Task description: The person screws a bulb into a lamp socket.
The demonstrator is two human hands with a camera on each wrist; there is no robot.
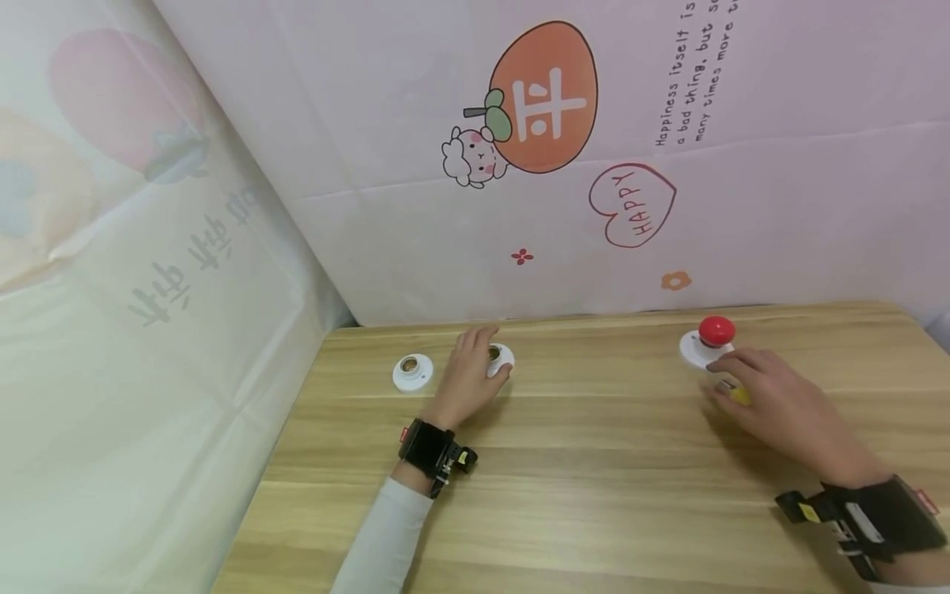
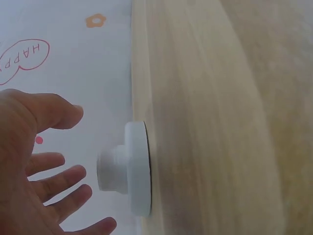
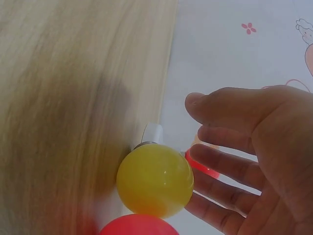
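Left hand (image 1: 466,375), grip spread, by a socket (image 1: 505,360); right hand (image 1: 779,404), grip loose, by yellow bulb (image 3: 155,181); another socket (image 1: 694,352) holds a red bulb (image 1: 717,331).

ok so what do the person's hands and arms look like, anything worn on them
Both hands are bare. The left hand has a black wristband with a red tag, a yellow-marked attachment, then a pale sleeve. The right hand has a similar black band with a whitish strip; its sleeve barely shows.
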